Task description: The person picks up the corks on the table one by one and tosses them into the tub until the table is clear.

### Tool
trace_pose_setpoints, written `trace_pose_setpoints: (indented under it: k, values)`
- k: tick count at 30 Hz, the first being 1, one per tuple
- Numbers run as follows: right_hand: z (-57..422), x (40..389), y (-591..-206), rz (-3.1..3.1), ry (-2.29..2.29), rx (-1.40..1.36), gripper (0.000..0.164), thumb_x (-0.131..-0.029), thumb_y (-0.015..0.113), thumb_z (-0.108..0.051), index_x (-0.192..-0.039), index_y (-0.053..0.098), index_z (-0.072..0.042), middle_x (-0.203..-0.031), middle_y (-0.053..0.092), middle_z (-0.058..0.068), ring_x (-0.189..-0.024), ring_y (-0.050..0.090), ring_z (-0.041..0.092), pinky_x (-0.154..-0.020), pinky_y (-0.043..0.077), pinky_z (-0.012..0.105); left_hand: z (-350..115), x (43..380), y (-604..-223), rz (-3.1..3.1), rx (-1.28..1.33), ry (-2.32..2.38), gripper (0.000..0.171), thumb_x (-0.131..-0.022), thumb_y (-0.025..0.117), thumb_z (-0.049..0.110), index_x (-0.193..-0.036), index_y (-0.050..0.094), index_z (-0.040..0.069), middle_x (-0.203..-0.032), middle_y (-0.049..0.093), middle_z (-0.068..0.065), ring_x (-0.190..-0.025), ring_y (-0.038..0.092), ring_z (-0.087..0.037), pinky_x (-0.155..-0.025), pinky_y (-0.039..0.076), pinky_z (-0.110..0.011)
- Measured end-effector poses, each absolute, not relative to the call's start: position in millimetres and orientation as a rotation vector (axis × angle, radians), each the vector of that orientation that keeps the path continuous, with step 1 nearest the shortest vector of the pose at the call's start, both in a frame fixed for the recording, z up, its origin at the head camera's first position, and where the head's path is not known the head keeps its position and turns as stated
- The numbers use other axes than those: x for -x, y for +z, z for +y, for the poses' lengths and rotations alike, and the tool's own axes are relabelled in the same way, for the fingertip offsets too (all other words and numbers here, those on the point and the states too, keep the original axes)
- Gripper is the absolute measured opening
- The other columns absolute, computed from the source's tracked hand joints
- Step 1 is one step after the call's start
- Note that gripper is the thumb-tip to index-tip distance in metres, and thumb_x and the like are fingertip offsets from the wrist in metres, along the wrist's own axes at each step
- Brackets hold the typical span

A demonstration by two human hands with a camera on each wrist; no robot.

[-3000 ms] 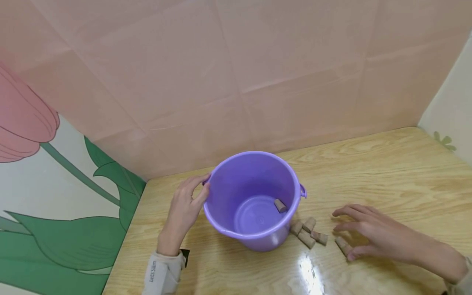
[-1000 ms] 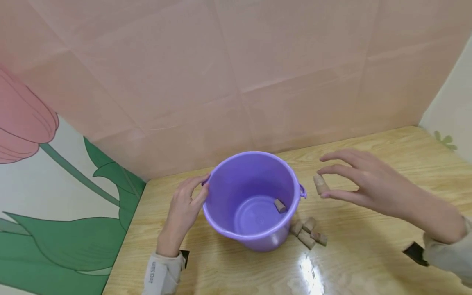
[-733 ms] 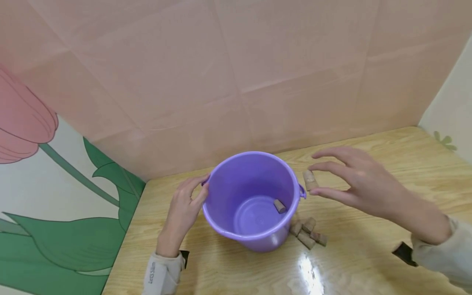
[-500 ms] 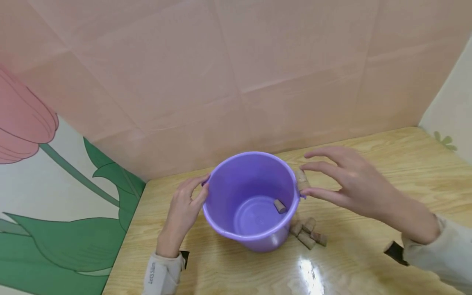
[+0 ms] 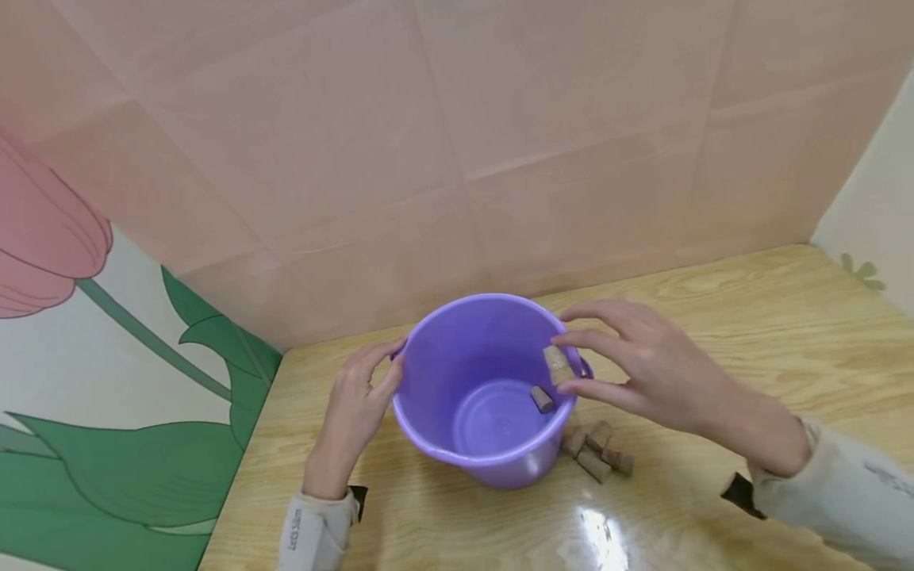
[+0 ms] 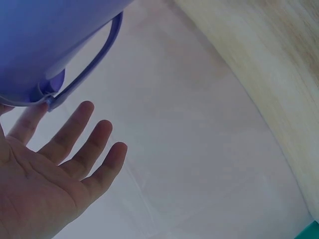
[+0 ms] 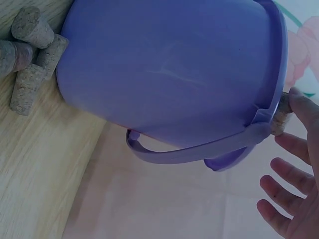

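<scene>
A purple bucket (image 5: 485, 333) stands on the table, with one cork stopper (image 5: 542, 399) lying on its floor. My left hand (image 5: 360, 388) pinches the bucket's rim at the left between thumb and index finger; its other fingers stretch out loosely in the left wrist view. Between thumb and index finger, my right hand (image 5: 643, 369) pinches another cork stopper (image 5: 558, 365) at the bucket's right rim, over the opening. The right wrist view shows that held cork (image 7: 282, 115) just past the rim, partly covered by it. Several corks (image 5: 594, 465) lie in a cluster by the bucket's right foot.
The wood-grain table (image 5: 750, 333) backs onto a pink sheet-covered wall (image 5: 571, 159). A painted flower wall (image 5: 128, 476) borders it on the left. The bucket's purple handle (image 7: 194, 152) hangs down its far side.
My right hand has picked up a cork from the table at the right, lifted it and carried it left to the bucket's rim. The left hand and bucket have stayed put.
</scene>
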State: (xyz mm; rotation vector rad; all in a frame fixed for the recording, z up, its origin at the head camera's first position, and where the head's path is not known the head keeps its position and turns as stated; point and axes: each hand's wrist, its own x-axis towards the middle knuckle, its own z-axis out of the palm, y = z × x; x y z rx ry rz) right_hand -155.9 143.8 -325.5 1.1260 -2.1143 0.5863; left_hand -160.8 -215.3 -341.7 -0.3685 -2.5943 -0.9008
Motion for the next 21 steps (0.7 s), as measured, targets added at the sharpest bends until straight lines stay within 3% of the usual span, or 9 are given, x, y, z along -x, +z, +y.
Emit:
trace_pose_setpoints:
  k: [21]
  values:
    - [154.3, 153.0, -335.5, -2.126, 0.610, -1.043, 0.059, -0.095, 0.044, -0.064, -0.118, 0.070, -0.016, -0.127, 0.064, 0.011, -0.115, 0.060, 0.032, -0.092, 0.049, 0.054, -214.8, 162.2, -340.7, -2.599, 0.361, -0.930, 0.032, -0.098, 0.060, 0.031, -0.127, 0.068, 0.018, -0.125, 0.070, -0.002, -0.122, 0.059, -0.026, -0.108, 0.044, -0.050]
